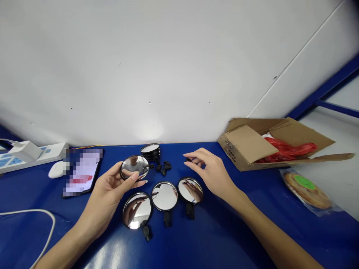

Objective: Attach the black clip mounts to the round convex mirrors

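Black-rimmed round mirror (136, 163) gripped by left fingers (129, 183), small black part (189, 159) pinched by right fingers (194, 154), three stemmed mirrors (165, 197) below both

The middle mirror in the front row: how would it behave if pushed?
The middle mirror looks stiff, perhaps fragile, with its glossy face. Lying face up, it probably won't roll. Its black mount may make it swivel.

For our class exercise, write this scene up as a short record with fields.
Left hand: holds mirror
Right hand: pinches black part
Front mirrors: three, face up, each with black mount
Stack: near wall, beside loose parts
Left side: phone, power strip
Right side: open box, red bag inside
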`<state>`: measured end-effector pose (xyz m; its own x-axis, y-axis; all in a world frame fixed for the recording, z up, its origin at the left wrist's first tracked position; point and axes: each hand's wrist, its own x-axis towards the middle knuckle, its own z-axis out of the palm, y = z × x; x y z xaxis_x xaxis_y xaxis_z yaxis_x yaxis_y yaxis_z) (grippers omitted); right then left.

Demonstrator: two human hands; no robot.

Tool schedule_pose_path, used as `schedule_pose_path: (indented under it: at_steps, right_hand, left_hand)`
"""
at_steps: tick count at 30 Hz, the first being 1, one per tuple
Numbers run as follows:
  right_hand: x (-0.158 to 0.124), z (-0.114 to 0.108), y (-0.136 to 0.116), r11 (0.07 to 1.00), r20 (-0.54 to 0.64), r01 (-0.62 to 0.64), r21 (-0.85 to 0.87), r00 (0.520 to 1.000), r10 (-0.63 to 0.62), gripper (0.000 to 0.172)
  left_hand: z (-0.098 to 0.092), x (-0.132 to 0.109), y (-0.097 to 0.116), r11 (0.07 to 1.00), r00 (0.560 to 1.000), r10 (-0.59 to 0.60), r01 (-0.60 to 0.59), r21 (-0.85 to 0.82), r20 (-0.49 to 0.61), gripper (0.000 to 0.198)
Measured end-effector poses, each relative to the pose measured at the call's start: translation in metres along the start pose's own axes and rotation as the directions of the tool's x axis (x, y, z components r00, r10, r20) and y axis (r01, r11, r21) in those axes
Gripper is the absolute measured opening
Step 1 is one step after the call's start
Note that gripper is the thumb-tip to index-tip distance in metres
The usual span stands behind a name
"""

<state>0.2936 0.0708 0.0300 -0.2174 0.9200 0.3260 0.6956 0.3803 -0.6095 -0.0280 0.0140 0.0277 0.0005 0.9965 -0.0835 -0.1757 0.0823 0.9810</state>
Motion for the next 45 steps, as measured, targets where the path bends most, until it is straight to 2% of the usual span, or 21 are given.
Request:
schedule_pose_path:
  at_steps: [2, 5, 8, 11, 14, 16, 22, 26, 29, 34, 38, 45]
  right_hand:
    - [-0.004, 0.005, -0.017, 0.968, 0.003, 0.002, 0.253, 1.0, -0.003, 0.02]
    - [-0.012, 0.017, -0.04, 0.855, 0.044, -0.052, 0.516, 0.998, 0.035, 0.02]
    - [-0.018, 0.025, -0.054, 0.739, 0.101, -0.138, 0.659, 0.99, 0.095, 0.022]
    - [-0.02, 0.025, -0.058, 0.634, 0.179, -0.251, 0.731, 0.968, 0.177, 0.027]
    - [-0.021, 0.024, -0.055, 0.556, 0.289, -0.359, 0.75, 0.934, 0.212, 0.034]
    - [-0.021, 0.024, -0.053, 0.545, 0.332, -0.394, 0.74, 0.919, 0.213, 0.035]
    - [-0.022, 0.027, -0.051, 0.574, 0.31, -0.362, 0.734, 0.931, 0.191, 0.032]
    - [-0.022, 0.027, -0.054, 0.532, 0.318, -0.37, 0.761, 0.929, 0.191, 0.033]
    - [-0.022, 0.027, -0.056, 0.485, 0.331, -0.383, 0.786, 0.924, 0.193, 0.033]
    - [-0.022, 0.027, -0.058, 0.442, 0.33, -0.384, 0.811, 0.923, 0.196, 0.035]
    - [-0.022, 0.026, -0.059, 0.419, 0.353, -0.406, 0.812, 0.914, 0.202, 0.038]
    - [-0.02, 0.026, -0.057, 0.42, 0.375, -0.42, 0.805, 0.908, 0.189, 0.037]
  left_hand:
    - [0.001, -0.002, -0.001, 1.0, 1.0, 0.008, -0.008, 0.016, -0.002, 0.029]
    - [0.005, -0.008, -0.001, 0.999, 0.999, -0.036, 0.036, 0.025, 0.012, 0.035]
    - [0.014, -0.016, 0.003, 0.993, 0.992, -0.121, 0.122, -0.009, 0.044, 0.042]
    - [0.022, -0.022, 0.006, 0.989, 0.989, -0.144, 0.146, -0.028, 0.039, 0.042]
    - [0.024, -0.024, 0.006, 0.989, 0.988, -0.149, 0.15, -0.014, 0.051, 0.043]
    - [0.024, -0.023, 0.005, 0.988, 0.985, -0.153, 0.155, -0.018, 0.075, 0.045]
    - [0.018, -0.02, 0.002, 0.985, 0.981, -0.167, 0.17, -0.024, 0.097, 0.042]
    - [0.014, -0.018, 0.0, 0.991, 0.982, -0.136, 0.136, 0.005, 0.13, 0.041]
    - [0.018, -0.022, 0.005, 0.993, 0.988, -0.12, 0.12, 0.009, 0.093, 0.042]
    - [0.03, -0.031, 0.017, 0.996, 0.998, -0.062, 0.063, 0.066, -0.006, 0.077]
    - [0.033, -0.031, 0.019, 0.997, 0.999, -0.01, 0.012, 0.073, -0.032, 0.07]
    - [0.032, -0.032, 0.015, 0.997, 0.998, -0.063, 0.064, 0.047, -0.028, 0.068]
